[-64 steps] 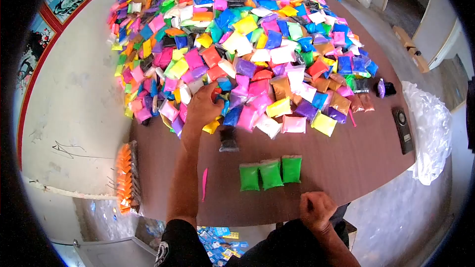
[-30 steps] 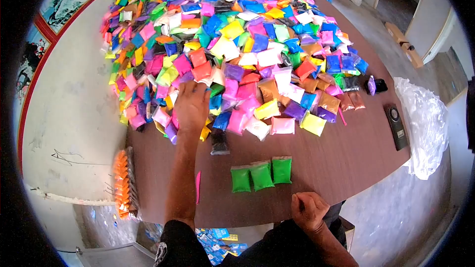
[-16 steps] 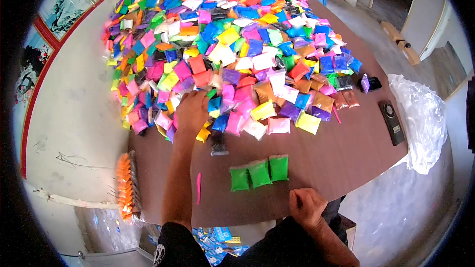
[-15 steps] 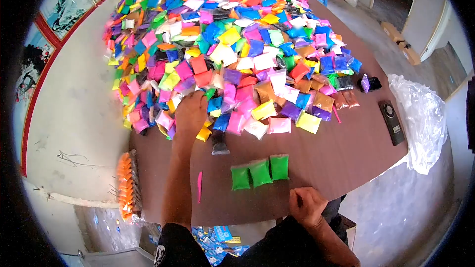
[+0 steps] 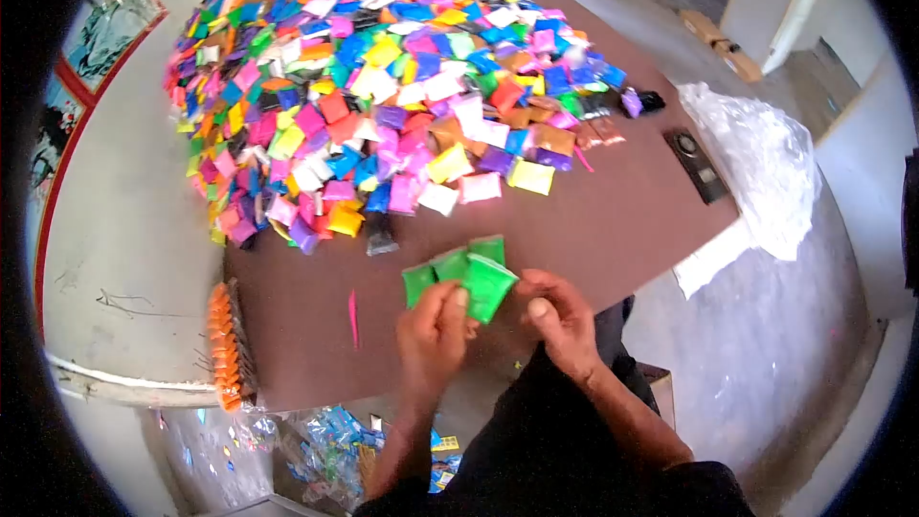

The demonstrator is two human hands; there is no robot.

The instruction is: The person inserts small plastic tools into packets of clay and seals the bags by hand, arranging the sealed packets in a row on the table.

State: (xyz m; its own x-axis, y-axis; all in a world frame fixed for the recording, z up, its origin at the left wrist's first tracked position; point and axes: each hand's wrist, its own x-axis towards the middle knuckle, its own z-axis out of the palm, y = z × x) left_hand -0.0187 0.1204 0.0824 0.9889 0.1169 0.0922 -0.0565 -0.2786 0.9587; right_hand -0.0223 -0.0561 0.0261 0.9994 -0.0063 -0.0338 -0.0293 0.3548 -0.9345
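My left hand (image 5: pixel 436 327) pinches a small green packet (image 5: pixel 488 288) between thumb and fingers, lifted above the table's front part. Behind it on the tabletop lie more green packets (image 5: pixel 448 266), partly covered by the held one. Just to the right is my right hand (image 5: pixel 563 323), thumb and forefinger apart with nothing between them. Its fingertips come close to the held packet's right corner; I cannot tell whether they touch it.
A broad heap of colourful packets (image 5: pixel 383 86) covers the far part of the brown table (image 5: pixel 613 239). A pink strip (image 5: pixel 353 319) lies left, an orange bristly bundle (image 5: pixel 226 345) at the left edge. On the right are a black device (image 5: pixel 696 166) and clear plastic bag (image 5: pixel 766 172).
My left hand has come back from the heap to the front and now holds a green packet. My right hand has opened from a fist. The camera view has shifted.
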